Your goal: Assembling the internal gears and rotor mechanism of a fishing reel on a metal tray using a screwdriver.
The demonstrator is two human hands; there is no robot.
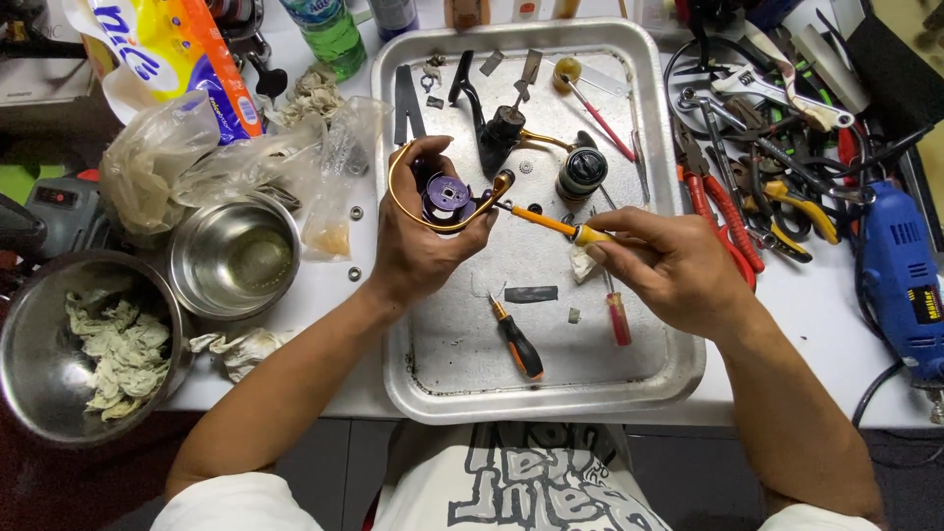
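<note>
**Both hands closed: reel part in the left, small screwdriver in the right**

Left hand [418, 246] wraps its grip shut around a purple spool with a gold bail wire [444, 197], held above the metal tray [649, 379]. Right hand [669, 264] pinches its grip closed on a small yellow-handled screwdriver [551, 224], fingertips on the handle, a scrap of white tissue tucked under them.

The screwdriver's long axis runs nearly level, slightly rising to the left; its tip points left and meets the gold arm of the reel part, just beside the left thumb.

Inside the tray lie a black reel body with handle [497, 128], a dark cylindrical part [580, 175], an orange-and-black screwdriver [516, 339] and a red-handled screwdriver [618, 315], the last partly under the right hand. On the counter, left of the tray, stand two steel bowls [234, 258], the larger one holding crumpled tissue. Pliers [723, 211], a wrench and a blue power tool [900, 275] crowd the right side.
</note>
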